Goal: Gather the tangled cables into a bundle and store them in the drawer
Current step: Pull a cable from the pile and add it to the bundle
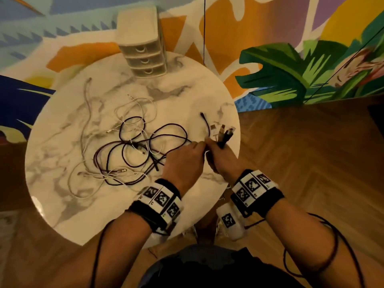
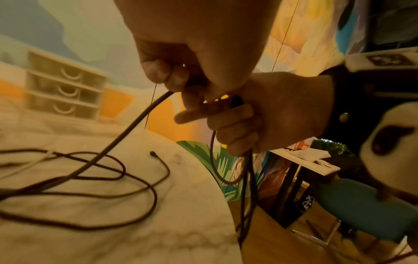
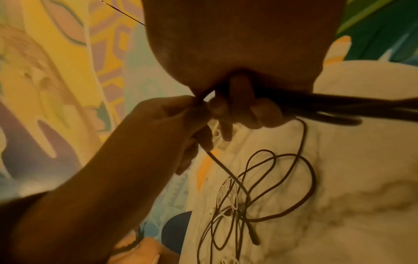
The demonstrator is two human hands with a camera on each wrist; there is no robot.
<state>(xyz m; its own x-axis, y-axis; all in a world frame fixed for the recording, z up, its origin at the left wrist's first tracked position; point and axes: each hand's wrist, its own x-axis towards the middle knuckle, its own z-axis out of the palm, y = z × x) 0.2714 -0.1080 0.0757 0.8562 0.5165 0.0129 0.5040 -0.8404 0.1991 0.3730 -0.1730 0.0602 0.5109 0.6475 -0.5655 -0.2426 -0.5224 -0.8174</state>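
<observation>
The right hand (image 1: 220, 157) is curled round a clutch of cable ends (image 1: 223, 135), their plugs sticking up past the fingers at the near right edge of the counter (image 1: 62, 204). Touching it, the left hand (image 1: 185, 161) pinches a dark cable (image 2: 126, 128) between thumb and fingers and seems to be feeding it toward the held ends; the wrist views are blurred, so I cannot tell exactly how many strands each hand grips. Some dark lengths hang from the right hand down past the counter's rim.

By my reading the task is at an early stage. Several ends are gathered, but most of the tangled cables (image 1: 133, 148) lie loose on the marble top just beyond the hands: dark loops crossing one another, thin white leads threaded through them, and one pale cable (image 1: 86, 104) trailing off toward the far left. Nothing is coiled into a proper bundle yet.

At the far edge stands the small drawer unit (image 1: 143, 48), pale, three drawers stacked, each with a curved pull. All three look closed, so opening one and stowing the bundle remain to be done.
</observation>
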